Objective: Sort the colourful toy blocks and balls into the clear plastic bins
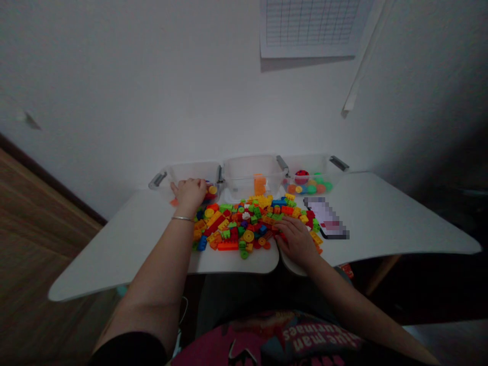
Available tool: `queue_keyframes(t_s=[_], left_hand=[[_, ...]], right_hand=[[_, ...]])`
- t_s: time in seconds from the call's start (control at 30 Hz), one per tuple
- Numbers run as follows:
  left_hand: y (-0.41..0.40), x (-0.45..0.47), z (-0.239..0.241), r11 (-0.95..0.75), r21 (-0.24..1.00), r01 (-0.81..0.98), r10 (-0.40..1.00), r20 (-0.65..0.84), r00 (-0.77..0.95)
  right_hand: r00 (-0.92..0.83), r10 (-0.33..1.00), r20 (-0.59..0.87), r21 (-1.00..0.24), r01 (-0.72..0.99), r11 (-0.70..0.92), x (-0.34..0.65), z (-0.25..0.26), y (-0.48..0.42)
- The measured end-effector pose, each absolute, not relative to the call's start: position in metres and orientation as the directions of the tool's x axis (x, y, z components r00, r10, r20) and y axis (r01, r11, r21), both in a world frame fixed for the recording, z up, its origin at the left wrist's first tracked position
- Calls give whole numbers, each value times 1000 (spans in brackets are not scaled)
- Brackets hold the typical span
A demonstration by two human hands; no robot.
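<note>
A heap of small plastic building bricks (244,223) is lying in the middle of the smooth white counter (381,213). They are glossy, studded blocks in red, orange, yellow, green and blue, with a few round wheel-like discs mixed among the rectangular ones. The left hand (190,194) is reaching past the far left edge of the heap to the left bin (183,175), a clear, thin-walled plastic tub with a grey clip handle. Its back is facing up and its fingers are curling over the tub's near wall, where a red and a yellow piece are showing just beside them. Whether anything is sitting inside that curl cannot be told. A thin metal bracelet (182,218) is circling the wrist.

The right hand (295,240) is resting palm down on the near right edge of the heap, fingers bent onto the bricks there. Whether it is pinching one or only touching them cannot be told.

Two more clear tubs are standing in a row against the wall. The middle bin (244,173) is holding a single orange block (260,184). The right bin (324,168) is holding rounded pieces (312,189) in green, orange and yellow, and a red domed one. A flat dark phone (327,217) is lying just to the right of the heap, and a gridded paper sheet (310,25) is hanging on the pale wall above
</note>
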State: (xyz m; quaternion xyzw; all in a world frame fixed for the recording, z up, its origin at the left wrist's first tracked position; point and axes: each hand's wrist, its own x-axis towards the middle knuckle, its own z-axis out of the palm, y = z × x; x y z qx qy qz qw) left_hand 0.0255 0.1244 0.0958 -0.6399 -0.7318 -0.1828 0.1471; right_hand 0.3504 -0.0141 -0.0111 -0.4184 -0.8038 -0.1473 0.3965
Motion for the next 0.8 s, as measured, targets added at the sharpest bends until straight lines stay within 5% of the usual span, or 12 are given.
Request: queue_keyframes(t_s=[0.2, 0.53, 0.67, 0.8], left_hand=[[120, 27, 94, 88, 123, 988, 870, 473, -137], [106, 18, 98, -146, 396, 907, 809, 575, -121], [81, 23, 115, -257, 350, 901, 751, 659, -42], [56, 34, 105, -260, 281, 924, 834, 548, 68]], right_hand=[[-335, 560, 758, -102, 787, 609, 350, -10, -14], [-332, 573, 750, -120, 783, 610, 351, -13, -13], [-329, 597, 732, -132, 791, 598, 351, -13, -14], [-316, 615, 722, -148, 799, 583, 351, -13, -14]])
